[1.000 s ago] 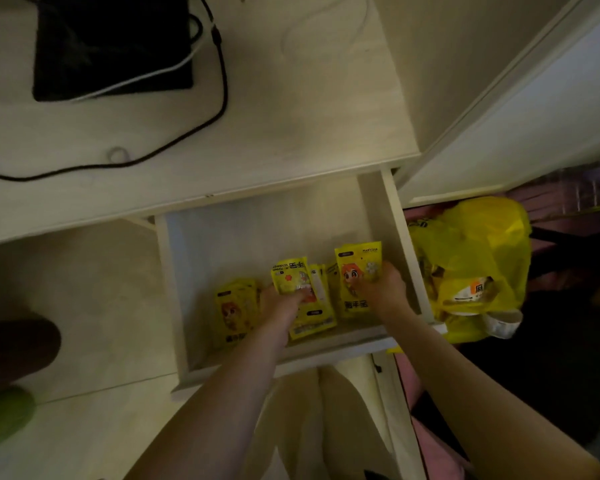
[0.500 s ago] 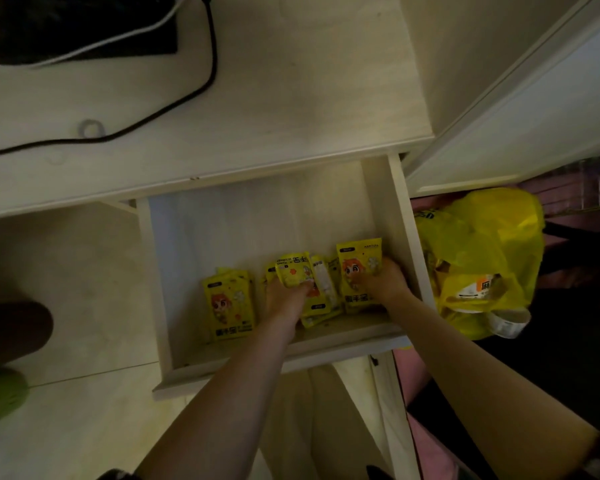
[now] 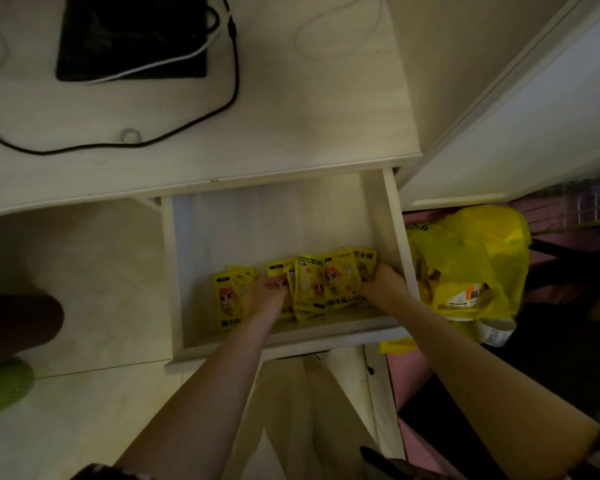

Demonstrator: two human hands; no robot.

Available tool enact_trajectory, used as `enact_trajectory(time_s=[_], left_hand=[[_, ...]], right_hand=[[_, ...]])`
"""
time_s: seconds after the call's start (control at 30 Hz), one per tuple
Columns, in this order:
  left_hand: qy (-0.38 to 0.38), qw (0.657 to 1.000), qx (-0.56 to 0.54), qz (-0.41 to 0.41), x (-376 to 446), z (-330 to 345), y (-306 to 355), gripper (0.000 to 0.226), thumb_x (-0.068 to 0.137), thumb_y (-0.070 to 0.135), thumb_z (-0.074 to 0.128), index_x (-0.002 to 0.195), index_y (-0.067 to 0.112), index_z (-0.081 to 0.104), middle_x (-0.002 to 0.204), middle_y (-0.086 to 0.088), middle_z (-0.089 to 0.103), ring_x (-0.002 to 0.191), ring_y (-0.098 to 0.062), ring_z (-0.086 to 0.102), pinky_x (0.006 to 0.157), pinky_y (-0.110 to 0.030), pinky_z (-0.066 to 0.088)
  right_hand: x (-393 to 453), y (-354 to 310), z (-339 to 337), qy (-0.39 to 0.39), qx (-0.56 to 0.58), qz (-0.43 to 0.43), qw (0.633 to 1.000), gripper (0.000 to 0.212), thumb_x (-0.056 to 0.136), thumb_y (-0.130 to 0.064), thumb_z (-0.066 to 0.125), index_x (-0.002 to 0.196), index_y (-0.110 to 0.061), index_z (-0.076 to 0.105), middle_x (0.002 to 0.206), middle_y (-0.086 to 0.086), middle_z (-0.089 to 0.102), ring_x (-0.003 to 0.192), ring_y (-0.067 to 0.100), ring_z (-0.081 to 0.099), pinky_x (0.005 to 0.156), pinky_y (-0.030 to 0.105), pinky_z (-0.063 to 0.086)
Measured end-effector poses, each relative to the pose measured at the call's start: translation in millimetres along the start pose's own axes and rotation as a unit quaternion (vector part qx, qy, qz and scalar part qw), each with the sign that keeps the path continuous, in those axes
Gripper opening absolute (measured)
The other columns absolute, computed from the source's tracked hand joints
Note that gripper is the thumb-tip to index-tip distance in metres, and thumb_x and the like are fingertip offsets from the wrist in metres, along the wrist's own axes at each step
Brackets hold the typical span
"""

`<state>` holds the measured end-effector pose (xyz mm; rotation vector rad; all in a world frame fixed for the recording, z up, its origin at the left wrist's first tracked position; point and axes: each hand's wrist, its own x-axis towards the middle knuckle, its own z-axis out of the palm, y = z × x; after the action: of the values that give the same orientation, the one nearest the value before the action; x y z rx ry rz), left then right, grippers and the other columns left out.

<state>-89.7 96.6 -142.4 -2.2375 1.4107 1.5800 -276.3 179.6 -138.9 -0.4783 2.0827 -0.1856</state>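
Yellow glossy flat packets in wooden drawer, left grip and right grip clasping them.

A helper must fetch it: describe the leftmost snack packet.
In the open drawer below the desk top, look along the front. The packet lies at the far left, beside the left hand, apart from the yellow bunch between it and the right hand.

The snack packets are glossy printed plastic film, slightly creased. The drawer and the table at its 12 o'clock look like pale wood-grain board, smooth and matt. At the drawer's 3 o'clock, the yellow bag is thin, crinkled, shiny plastic. The black cable on the table has a matt, rubbery-looking sheath, and the black pad looks matt too.
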Motion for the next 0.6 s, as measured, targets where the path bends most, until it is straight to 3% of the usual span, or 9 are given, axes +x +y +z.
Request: enact_trajectory(time_s=[0.1,0.2,0.27,0.37,0.47,0.6], left_hand=[[0.024,0.999,0.012,0.019,-11,-24,-4,0.035,0.088,0.022,0.063,0.121,0.012,0.064,0.121,-0.01,0.065,0.108,-0.028,0.06,0.086,-0.031,0.047],[0.033,0.999,-0.006,0.027,-27,-50,-9,0.03,0.088,0.021,0.061,0.117,0.013,0.066,0.116,-0.011,0.067,0.103,-0.029,0.063,0.081,-0.029,0.046],[0.044,0.998,-0.029,0.036,-39,-66,-16,0.029,0.089,0.021,0.06,0.116,0.013,0.067,0.11,-0.009,0.068,0.096,-0.026,0.064,0.077,-0.029,0.046],[0.07,0.994,-0.062,0.057,-58,-92,-29,0.023,0.089,0.023,0.06,0.108,0.015,0.069,0.104,-0.001,0.068,0.088,-0.017,0.062,0.077,-0.03,0.048],[0.104,0.99,-0.055,0.073,-80,-117,-45,0.023,0.089,0.02,0.06,0.11,0.013,0.066,0.105,-0.002,0.064,0.091,-0.016,0.056,0.076,-0.027,0.042],[0.145,0.985,-0.04,0.087,-103,-147,-80,0.024,0.089,0.016,0.059,0.111,0.012,0.065,0.105,-0.006,0.067,0.086,-0.014,0.054,0.073,-0.022,0.038]], right_hand=[[-18,-4,-7,0.003,0.001,-0.025,1.0,0.026,0.089,-0.015,0.056,0.111,-0.003,0.051,0.097,0.013,0.062,0.077,0.024,0.058,0.059,0.024,0.041],[-42,-15,-13,0.007,-0.037,-0.054,0.998,0.014,0.088,-0.013,0.051,0.097,-0.003,0.049,0.08,0.006,0.055,0.061,0.015,0.05,0.046,0.024,0.035],[-60,-27,-14,0.006,-0.076,-0.092,0.993,0.012,0.09,-0.015,0.049,0.099,-0.008,0.047,0.084,0.007,0.055,0.063,0.016,0.051,0.048,0.026,0.038],[-87,-47,-10,-0.006,-0.1,-0.149,0.984,0.029,0.095,-0.015,0.047,0.122,-0.003,0.048,0.107,0.016,0.061,0.087,0.029,0.06,0.066,0.032,0.045],[-108,-66,3,-0.004,-0.148,-0.205,0.967,0.036,0.096,-0.016,0.044,0.13,-0.003,0.044,0.1,0.018,0.065,0.081,0.03,0.06,0.066,0.034,0.047],[-136,-90,30,-0.005,-0.219,-0.282,0.934,0.036,0.096,-0.02,0.044,0.13,-0.007,0.045,0.109,0.014,0.065,0.086,0.029,0.061,0.061,0.029,0.045]])
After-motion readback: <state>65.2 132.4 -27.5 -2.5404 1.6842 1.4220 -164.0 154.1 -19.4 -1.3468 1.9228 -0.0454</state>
